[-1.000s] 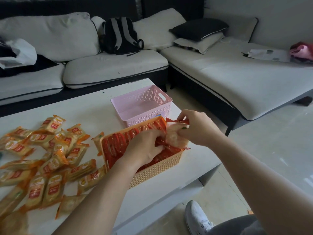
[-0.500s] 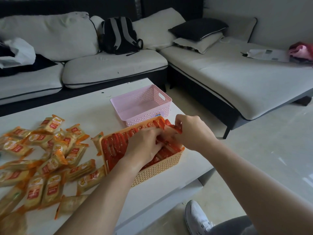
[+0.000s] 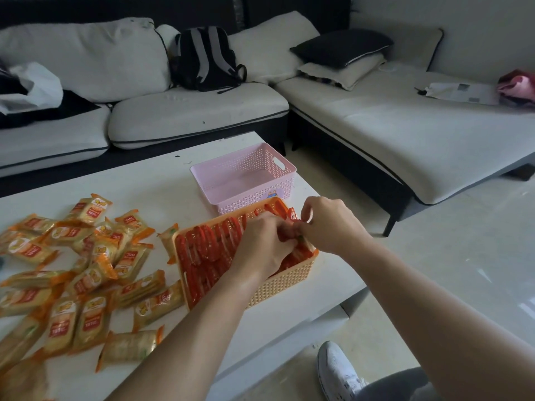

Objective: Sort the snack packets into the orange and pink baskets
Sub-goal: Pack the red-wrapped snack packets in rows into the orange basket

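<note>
An orange basket stands near the white table's right edge, packed with rows of red snack packets. Both hands are over its right end. My left hand presses down on the red packets with bent fingers. My right hand pinches a red packet at the basket's far right corner. Behind it stands the pink basket, and no packets show inside it. A loose heap of orange-and-yellow snack packets lies on the table to the left.
The white table ends just right of the baskets, with tiled floor beyond. A pale L-shaped sofa wraps behind and to the right, holding a black backpack and cushions. My white shoe shows at the bottom.
My right hand has lowered the red packet from above the basket's right end down into its far corner. My left hand shifted slightly right, staying on the packets.
</note>
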`<state>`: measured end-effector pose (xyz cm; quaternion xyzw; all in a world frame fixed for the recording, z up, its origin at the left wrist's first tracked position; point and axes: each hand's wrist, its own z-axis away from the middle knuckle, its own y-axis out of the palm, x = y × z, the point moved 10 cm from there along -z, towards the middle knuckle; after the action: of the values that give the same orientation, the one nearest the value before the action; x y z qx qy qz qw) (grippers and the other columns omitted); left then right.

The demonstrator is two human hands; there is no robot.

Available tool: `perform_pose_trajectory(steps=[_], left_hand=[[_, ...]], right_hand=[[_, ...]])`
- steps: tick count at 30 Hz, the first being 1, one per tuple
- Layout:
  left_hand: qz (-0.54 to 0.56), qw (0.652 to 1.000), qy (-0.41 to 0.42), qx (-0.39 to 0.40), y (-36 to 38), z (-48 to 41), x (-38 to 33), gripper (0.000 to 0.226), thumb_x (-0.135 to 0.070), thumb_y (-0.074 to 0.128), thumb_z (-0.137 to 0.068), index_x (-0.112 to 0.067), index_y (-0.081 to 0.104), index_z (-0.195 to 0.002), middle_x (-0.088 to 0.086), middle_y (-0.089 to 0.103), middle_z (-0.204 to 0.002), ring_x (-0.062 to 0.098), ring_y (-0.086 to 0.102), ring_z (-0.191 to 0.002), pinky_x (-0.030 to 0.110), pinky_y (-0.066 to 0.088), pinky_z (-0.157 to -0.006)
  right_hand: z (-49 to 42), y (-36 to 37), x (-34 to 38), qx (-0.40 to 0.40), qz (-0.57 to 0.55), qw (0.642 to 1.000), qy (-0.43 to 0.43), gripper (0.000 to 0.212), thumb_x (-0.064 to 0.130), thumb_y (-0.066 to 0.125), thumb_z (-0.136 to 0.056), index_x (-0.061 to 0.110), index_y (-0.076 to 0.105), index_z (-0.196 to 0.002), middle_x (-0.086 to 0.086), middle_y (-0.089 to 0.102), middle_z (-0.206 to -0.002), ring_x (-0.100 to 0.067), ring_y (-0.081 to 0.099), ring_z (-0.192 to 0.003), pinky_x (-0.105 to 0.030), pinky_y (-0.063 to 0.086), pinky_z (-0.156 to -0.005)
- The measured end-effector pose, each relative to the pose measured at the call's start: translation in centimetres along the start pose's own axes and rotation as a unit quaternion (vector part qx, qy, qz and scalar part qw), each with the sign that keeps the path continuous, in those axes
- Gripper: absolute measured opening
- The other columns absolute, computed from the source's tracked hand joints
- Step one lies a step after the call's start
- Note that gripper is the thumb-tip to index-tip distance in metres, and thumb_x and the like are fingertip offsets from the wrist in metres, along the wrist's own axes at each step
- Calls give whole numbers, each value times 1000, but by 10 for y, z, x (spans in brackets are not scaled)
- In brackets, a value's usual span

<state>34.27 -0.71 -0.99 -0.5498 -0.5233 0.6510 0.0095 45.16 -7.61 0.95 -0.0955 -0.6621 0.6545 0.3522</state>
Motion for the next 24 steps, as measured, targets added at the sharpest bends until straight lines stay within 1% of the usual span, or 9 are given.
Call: perform_pose_trajectory(steps=[4,6,8,11,14,16,19,22,24], left_hand=[[-78,996,31,-1,3,-3,-2,4,-22,78,-86,-23,76,-83,-7,65,-95,7,56,-88,14,39,-81],[-161,986,37,3,7,-3,1,8,-33,79,-85,-25,77,-87,-8,68,-97,15,60,-94,26,46,-81],[-212,976,37,14,10,-2,3,14,-41,76,-86,-30,78,-93,-11,69,-101,18,60,-99,32,48,-80],[-194,979,61,10,1,0,-1,14,-40,71,-91,-31,79,-98,-14,67,-108,15,56,-103,29,48,-78],[-143,987,64,-43,-21,1,3,6,-31,73,-91,-29,77,-93,-14,62,-101,10,58,-93,30,52,-73],[-155,986,55,-19,-17,3,10,7,-29,73,-90,-28,78,-95,-12,62,-101,12,60,-95,33,52,-75],[-168,985,42,27,-8,8,20,12,-29,69,-93,-25,78,-99,-10,64,-102,15,60,-102,33,51,-82],[-109,992,15,-66,-47,16,26,10,-30,70,-91,-26,77,-96,-10,64,-99,15,60,-98,31,49,-80],[-180,974,-78,-112,-79,29,48,22,-39,66,-92,-26,70,-109,-5,60,-111,21,57,-108,32,46,-81]], right_hand=[[-5,7,-8,-4,63,997,36,24,48,62,-93,27,67,-103,5,63,-87,-17,65,-79,-31,60,-69],[-7,23,-17,41,-1,997,59,31,53,67,-90,24,65,-100,5,64,-85,-14,64,-76,-28,56,-65],[-8,34,-20,70,-31,995,67,35,55,67,-89,22,61,-98,4,64,-84,-13,61,-73,-27,50,-61],[-12,29,-12,55,18,998,33,24,44,63,-93,23,60,-103,4,65,-89,-14,62,-79,-27,50,-60],[-14,22,-8,11,34,999,11,6,35,61,-93,30,62,-97,5,64,-97,-17,63,-87,-30,56,-66],[-13,30,-8,-1,48,999,11,7,38,63,-92,31,61,-93,4,62,-101,-19,62,-92,-31,53,-66],[-14,40,-10,-19,46,999,20,19,45,67,-90,29,57,-94,2,61,-101,-21,61,-90,-36,57,-72],[-16,36,-17,-26,24,999,40,37,49,71,-87,23,52,-106,1,59,-101,-21,61,-88,-39,58,-73],[-15,38,-22,-2,-12,998,60,39,46,67,-90,19,50,-112,-1,60,-104,-22,62,-91,-40,57,-77]])
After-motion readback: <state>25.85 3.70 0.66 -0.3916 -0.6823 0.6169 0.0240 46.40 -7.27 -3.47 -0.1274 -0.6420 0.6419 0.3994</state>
